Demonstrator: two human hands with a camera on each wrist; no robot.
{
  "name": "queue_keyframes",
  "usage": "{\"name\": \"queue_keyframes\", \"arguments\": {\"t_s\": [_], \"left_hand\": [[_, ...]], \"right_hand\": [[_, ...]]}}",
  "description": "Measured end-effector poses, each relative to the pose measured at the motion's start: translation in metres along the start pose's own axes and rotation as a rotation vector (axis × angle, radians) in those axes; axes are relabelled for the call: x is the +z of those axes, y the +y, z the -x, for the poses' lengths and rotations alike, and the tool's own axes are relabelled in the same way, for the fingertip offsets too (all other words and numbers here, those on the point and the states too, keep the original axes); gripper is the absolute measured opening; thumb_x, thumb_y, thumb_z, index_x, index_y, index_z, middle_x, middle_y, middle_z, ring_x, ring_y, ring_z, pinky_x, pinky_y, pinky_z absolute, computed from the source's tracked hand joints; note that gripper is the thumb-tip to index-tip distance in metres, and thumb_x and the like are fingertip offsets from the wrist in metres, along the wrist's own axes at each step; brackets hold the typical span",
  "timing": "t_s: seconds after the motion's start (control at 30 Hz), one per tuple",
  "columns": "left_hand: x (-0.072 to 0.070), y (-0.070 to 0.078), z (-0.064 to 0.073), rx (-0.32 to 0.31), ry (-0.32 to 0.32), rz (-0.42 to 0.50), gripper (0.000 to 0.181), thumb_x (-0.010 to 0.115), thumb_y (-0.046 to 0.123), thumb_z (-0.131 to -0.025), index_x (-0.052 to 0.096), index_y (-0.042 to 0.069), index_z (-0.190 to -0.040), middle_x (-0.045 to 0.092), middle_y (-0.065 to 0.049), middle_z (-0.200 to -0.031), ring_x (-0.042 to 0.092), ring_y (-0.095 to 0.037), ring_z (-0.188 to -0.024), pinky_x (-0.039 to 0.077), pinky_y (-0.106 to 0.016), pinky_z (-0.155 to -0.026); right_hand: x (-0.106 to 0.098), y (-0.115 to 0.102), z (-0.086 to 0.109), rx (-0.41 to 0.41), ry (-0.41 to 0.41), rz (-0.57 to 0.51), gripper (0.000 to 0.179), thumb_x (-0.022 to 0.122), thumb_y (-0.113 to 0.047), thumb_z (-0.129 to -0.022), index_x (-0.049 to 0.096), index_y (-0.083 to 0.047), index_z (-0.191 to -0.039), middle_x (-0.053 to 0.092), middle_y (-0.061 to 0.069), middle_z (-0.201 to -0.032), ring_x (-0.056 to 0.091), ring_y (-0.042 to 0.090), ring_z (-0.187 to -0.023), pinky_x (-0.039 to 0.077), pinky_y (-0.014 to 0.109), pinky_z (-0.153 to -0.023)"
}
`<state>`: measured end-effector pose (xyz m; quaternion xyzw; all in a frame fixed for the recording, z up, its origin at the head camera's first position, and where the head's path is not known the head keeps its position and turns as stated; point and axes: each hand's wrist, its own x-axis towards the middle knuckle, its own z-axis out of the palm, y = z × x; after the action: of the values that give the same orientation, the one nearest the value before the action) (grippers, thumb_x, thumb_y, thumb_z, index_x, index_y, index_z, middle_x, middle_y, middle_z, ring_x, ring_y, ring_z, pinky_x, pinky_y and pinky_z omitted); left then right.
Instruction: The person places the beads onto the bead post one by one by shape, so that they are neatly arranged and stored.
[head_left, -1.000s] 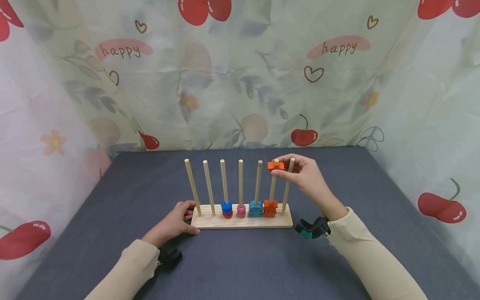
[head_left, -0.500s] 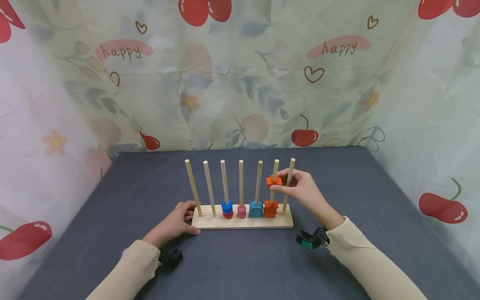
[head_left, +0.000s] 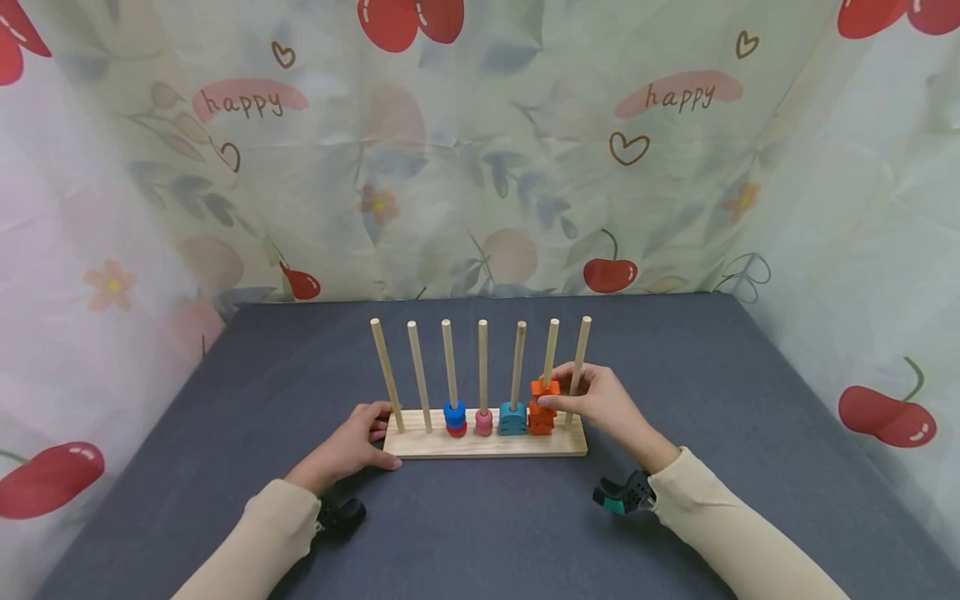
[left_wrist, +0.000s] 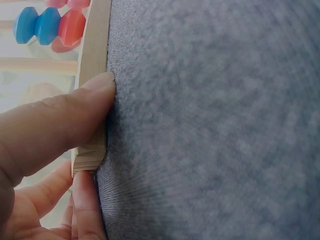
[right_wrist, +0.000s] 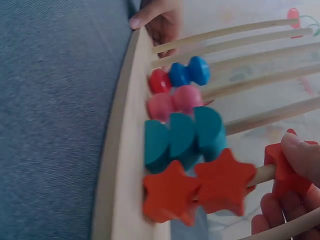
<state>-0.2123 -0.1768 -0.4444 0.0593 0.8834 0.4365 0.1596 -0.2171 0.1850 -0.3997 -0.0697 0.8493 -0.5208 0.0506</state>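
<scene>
My right hand (head_left: pixel 603 408) pinches an orange star bead (head_left: pixel 545 387) between thumb and fingers. That star is threaded on the sixth peg from the left, low down. Beneath it on the same peg sit two more orange stars (right_wrist: pixel 225 175); in the right wrist view a short gap of bare peg parts them from the held one. The pegs stand on a long wooden base (head_left: pixel 487 448). At its left end my left hand (head_left: pixel 348 442) grips it, the thumb on the front edge and fingers at the end face, as the left wrist view shows (left_wrist: pixel 90 135).
Other pegs carry a red bead (right_wrist: pixel 159 81) under two blue ones (head_left: pixel 453 414), pink beads (head_left: pixel 483 422) and teal half-round beads (head_left: pixel 512 419). The far-right peg (head_left: pixel 581 350) passes close by my right fingers. A dark cloth (head_left: pixel 480 533) covers the table; a printed curtain (head_left: pixel 480 167) hangs behind.
My right hand has come down along the sixth peg, bringing the orange star from the peg's top to just above the two lower stars. The left hand and the base have stayed put.
</scene>
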Motion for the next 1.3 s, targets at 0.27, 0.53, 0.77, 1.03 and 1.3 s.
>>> {"name": "queue_keyframes", "arguments": {"t_s": [0.27,0.53,0.77,1.03,1.3], "left_hand": [[0.000,-0.001,0.000,0.003,-0.001,-0.004,0.085,0.086,0.004,-0.069,0.039,-0.003,-0.140,0.036,-0.021,-0.132,0.046,-0.035,-0.124,0.039,-0.050,-0.107],[0.000,-0.002,-0.001,0.006,0.000,-0.001,0.085,0.086,0.004,-0.069,0.039,-0.004,-0.140,0.036,-0.022,-0.132,0.046,-0.035,-0.125,0.039,-0.050,-0.107],[0.000,-0.002,-0.001,0.004,0.000,-0.001,0.085,0.086,0.004,-0.069,0.039,-0.004,-0.140,0.036,-0.022,-0.132,0.046,-0.035,-0.124,0.039,-0.050,-0.107],[0.000,-0.002,-0.001,0.011,0.000,-0.008,0.085,0.086,0.005,-0.069,0.040,-0.004,-0.139,0.036,-0.021,-0.132,0.047,-0.035,-0.124,0.039,-0.050,-0.106],[0.000,-0.001,-0.002,0.005,0.008,-0.017,0.085,0.086,0.005,-0.068,0.041,-0.002,-0.140,0.037,-0.020,-0.133,0.047,-0.034,-0.124,0.039,-0.051,-0.107]], "right_hand": [[0.005,0.012,-0.001,-0.010,-0.006,0.012,0.034,0.081,-0.027,-0.078,0.070,-0.008,-0.105,0.069,0.006,-0.095,0.057,0.020,-0.082,0.051,0.031,-0.073],[0.004,0.009,0.003,-0.022,-0.009,0.003,0.035,0.079,-0.024,-0.081,0.068,-0.005,-0.108,0.069,0.009,-0.098,0.057,0.019,-0.082,0.050,0.030,-0.073],[0.004,0.009,0.003,-0.037,-0.025,-0.011,0.035,0.078,-0.023,-0.082,0.068,-0.004,-0.109,0.070,0.010,-0.099,0.058,0.019,-0.083,0.051,0.030,-0.075],[0.004,0.012,0.002,-0.034,-0.030,-0.016,0.036,0.080,-0.024,-0.080,0.067,-0.005,-0.108,0.070,0.009,-0.100,0.059,0.019,-0.085,0.052,0.030,-0.076],[0.003,0.011,0.003,-0.070,-0.056,-0.052,0.043,0.080,-0.023,-0.079,0.064,-0.008,-0.115,0.070,0.010,-0.109,0.062,0.021,-0.096,0.053,0.036,-0.084]]}}
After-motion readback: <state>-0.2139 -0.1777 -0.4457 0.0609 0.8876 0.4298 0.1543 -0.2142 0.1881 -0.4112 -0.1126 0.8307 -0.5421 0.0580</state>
